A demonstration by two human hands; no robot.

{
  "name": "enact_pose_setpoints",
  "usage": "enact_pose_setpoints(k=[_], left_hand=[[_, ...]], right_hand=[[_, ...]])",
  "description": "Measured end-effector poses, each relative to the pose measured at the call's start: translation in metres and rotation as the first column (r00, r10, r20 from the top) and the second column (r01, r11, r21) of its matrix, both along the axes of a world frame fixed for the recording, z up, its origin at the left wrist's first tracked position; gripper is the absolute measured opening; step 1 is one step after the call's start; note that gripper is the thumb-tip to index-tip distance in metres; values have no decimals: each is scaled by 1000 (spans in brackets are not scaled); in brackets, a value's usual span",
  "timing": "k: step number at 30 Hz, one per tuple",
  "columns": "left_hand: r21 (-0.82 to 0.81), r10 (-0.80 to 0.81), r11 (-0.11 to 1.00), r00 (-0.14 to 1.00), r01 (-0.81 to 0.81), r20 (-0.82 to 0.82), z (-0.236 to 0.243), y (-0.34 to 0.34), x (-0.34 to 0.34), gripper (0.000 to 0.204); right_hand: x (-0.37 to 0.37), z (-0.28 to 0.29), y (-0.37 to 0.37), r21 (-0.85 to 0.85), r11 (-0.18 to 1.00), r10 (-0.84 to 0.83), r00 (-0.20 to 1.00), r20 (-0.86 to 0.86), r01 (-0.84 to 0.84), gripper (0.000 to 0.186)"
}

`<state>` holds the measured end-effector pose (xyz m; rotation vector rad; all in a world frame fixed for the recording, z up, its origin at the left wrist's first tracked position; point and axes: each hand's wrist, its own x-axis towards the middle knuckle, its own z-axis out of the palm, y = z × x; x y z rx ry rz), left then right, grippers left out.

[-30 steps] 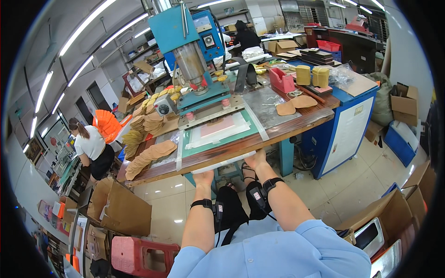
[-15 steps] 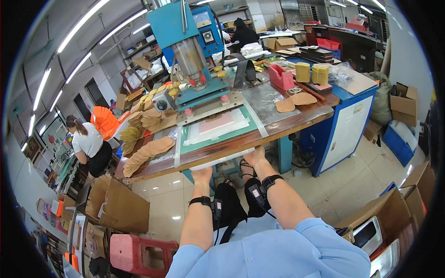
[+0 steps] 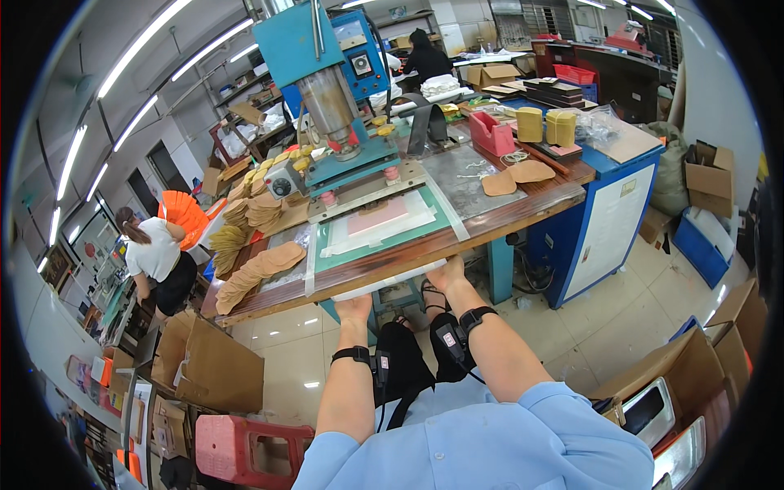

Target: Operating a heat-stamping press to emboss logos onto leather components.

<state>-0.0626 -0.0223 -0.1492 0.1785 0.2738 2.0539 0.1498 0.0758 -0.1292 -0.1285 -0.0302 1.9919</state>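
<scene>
My left hand (image 3: 354, 307) and my right hand (image 3: 445, 275) grip the two ends of a long white bar (image 3: 400, 277) just under the front edge of the wooden worktable (image 3: 523, 208); their fingertips are mostly hidden. Above them stands a teal press (image 3: 331, 106) over a green mat (image 3: 437, 220) with white sheets and a pink pad (image 3: 376, 216) on it. Leather pieces (image 3: 257, 278) lie stacked left of the mat; two more (image 3: 531, 171) lie to its right, near a pink tape dispenser (image 3: 490, 135).
A blue cabinet (image 3: 596, 229) stands at the right, cartons (image 3: 220, 367) and a red stool (image 3: 229, 449) at lower left. A co-worker in white (image 3: 151, 249) bends at a bench at the left; another in black (image 3: 425, 61) is at the back.
The view has shifted slightly, with my hands still on the bar. The co-worker at the left has moved an arm.
</scene>
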Motion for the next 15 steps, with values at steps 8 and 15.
enact_pose_setpoints(k=[8,15], left_hand=[[36,-21,999,1000,21,-6,-3,1,-3,44],[13,3,1000,999,-2,-42,2,-1,3,43]], right_hand=[[-1,-4,3,-4,1000,-12,1000,-11,12,42],[0,-4,3,3,1000,-5,999,-34,5,42]])
